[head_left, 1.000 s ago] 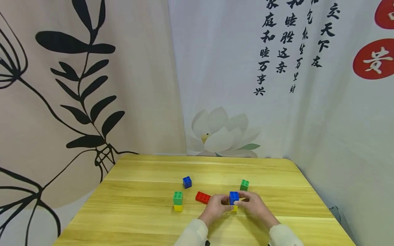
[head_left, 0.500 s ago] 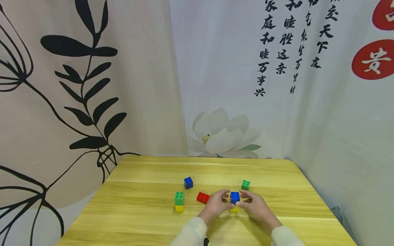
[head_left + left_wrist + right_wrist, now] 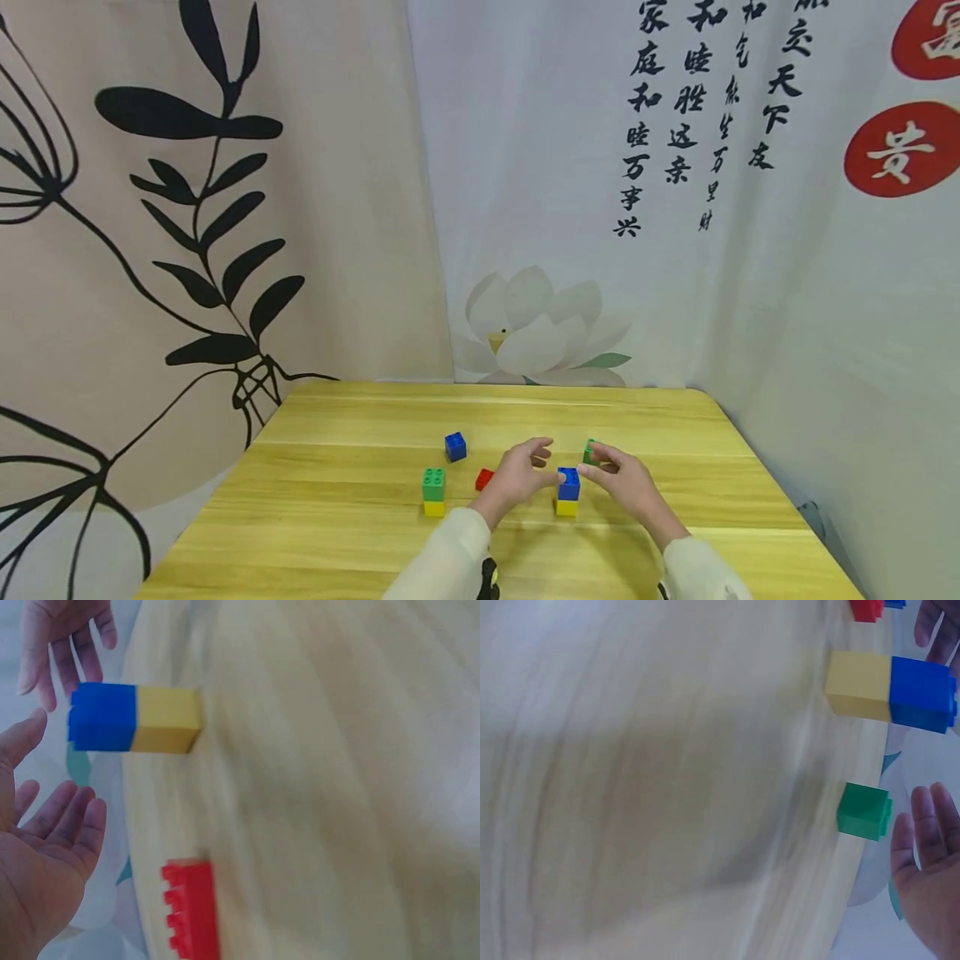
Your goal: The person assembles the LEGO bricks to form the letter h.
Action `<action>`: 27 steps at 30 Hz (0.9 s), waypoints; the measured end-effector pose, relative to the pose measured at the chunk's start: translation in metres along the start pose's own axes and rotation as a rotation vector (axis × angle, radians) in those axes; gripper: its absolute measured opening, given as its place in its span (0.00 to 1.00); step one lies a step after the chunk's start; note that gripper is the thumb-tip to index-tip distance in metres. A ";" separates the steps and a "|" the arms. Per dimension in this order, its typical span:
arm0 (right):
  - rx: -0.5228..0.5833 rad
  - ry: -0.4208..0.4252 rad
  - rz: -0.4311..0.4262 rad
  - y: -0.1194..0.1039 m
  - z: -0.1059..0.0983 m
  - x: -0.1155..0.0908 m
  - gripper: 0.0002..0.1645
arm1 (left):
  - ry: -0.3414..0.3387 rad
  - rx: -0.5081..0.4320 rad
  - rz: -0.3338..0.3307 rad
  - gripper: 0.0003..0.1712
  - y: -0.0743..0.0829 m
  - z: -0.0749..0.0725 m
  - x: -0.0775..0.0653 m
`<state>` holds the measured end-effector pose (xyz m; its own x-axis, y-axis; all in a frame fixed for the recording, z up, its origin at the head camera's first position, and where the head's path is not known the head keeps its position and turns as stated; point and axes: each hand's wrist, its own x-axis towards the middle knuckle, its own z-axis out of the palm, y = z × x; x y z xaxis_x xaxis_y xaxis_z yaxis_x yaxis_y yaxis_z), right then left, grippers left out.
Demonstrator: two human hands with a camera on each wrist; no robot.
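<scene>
A blue brick [image 3: 568,482] sits on top of a yellow brick [image 3: 567,507], forming an upright stack on the table. My left hand [image 3: 519,477] is spread just to the left of this stack, its thumb tip close to the blue brick. On the other side my right hand [image 3: 626,488] is raised with loose fingers, holding nothing. Both palms face the stack in the wrist views, and the left palm [image 3: 45,877] is bare. Behind the right fingers a green brick [image 3: 588,452] is partly hidden. A red brick [image 3: 483,479] lies partly covered behind my left wrist.
Further left stands a second stack, a green brick [image 3: 433,482] on a yellow brick [image 3: 434,508]. Behind it is a single blue brick [image 3: 455,447]. The wooden table [image 3: 337,533] ends at a printed curtain [image 3: 360,208] at the back.
Both hands have let go of the blue-and-yellow stack and lifted away from it, the left one moving up and back. The stack stays put on the table.
</scene>
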<state>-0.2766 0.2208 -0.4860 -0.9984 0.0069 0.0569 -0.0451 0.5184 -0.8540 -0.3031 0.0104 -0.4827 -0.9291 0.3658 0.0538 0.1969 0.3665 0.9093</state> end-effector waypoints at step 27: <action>0.051 0.079 -0.055 -0.040 0.015 0.016 0.36 | 0.121 0.042 0.045 0.32 0.012 -0.087 0.010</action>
<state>-0.2914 0.1878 -0.4587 -0.9885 0.0486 0.1431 -0.1031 0.4753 -0.8738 -0.3377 -0.0560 -0.4349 -0.9495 0.2779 0.1458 0.2499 0.3883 0.8870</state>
